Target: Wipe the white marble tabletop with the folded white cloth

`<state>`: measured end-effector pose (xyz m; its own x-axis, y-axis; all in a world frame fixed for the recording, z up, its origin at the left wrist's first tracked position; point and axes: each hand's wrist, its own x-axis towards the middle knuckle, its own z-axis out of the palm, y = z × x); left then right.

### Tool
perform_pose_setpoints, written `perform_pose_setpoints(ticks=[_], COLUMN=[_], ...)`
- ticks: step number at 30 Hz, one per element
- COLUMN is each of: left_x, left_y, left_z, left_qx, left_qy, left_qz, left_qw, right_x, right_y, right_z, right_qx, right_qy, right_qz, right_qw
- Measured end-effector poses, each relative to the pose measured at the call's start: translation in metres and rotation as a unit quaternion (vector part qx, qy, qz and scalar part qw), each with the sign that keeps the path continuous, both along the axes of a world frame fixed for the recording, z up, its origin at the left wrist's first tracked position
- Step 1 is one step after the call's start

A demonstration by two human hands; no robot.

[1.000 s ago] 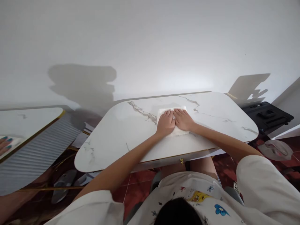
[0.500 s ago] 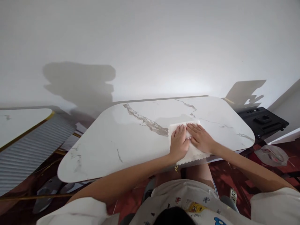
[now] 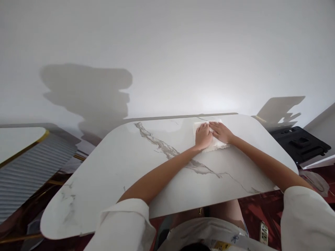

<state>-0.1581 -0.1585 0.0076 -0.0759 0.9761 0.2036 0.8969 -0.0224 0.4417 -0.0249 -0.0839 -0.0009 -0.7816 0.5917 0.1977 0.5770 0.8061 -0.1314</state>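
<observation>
A white cloth with a scalloped edge lies flat on the white marble-patterned tabletop, close to its far edge by the wall. My left hand rests palm down on the cloth's left part, fingers stretched forward. Beside it, my right hand presses on the cloth's right part, its fingers extended and angled toward the left hand. The two hands almost touch. Both arms reach forward across the table, and the cloth under the palms is hidden.
A white wall rises behind the table. At the right stands a black case. A second table with a gold edge and ribbed grey side is at the left. A power strip lies on the red floor.
Both hands have pushed the cloth forward, from near the table's front edge to near its far edge. My arms are more outstretched, and the view has shifted slightly.
</observation>
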Motion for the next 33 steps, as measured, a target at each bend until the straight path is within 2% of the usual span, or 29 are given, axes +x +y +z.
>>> perform_pose_setpoints(ticks=[5,10,14,18,22,26,29,33], left_x=[-0.020,-0.033,-0.039,-0.040,-0.040,-0.042,-0.042,-0.036], left_y=[0.047,0.077,0.093,0.096,0.084,0.058,0.030,-0.024], left_z=[-0.004,-0.008,-0.007,-0.006,-0.009,-0.013,-0.015,-0.014], left_qx=[0.028,0.045,0.055,0.055,0.052,0.062,0.065,0.053], left_qy=[0.027,0.054,0.072,0.093,0.108,0.120,0.126,0.137], left_qz=[0.014,0.023,0.010,-0.002,-0.015,-0.033,-0.037,-0.040], left_qw=[0.999,0.997,0.996,0.994,0.993,0.990,0.989,0.988], right_x=[-0.027,-0.045,-0.053,-0.053,-0.050,-0.047,-0.045,-0.038], right_y=[0.050,0.081,0.090,0.083,0.062,0.029,-0.002,-0.055], right_z=[-0.001,-0.005,-0.003,0.001,0.003,0.004,0.003,0.002], right_qx=[0.012,0.018,0.031,0.036,0.046,0.041,0.037,0.038], right_qy=[0.012,0.025,0.015,0.004,-0.001,0.000,-0.006,-0.010], right_qz=[0.001,-0.009,-0.025,-0.049,-0.057,-0.071,-0.075,-0.068], right_qw=[1.000,0.999,0.999,0.998,0.997,0.997,0.997,0.997])
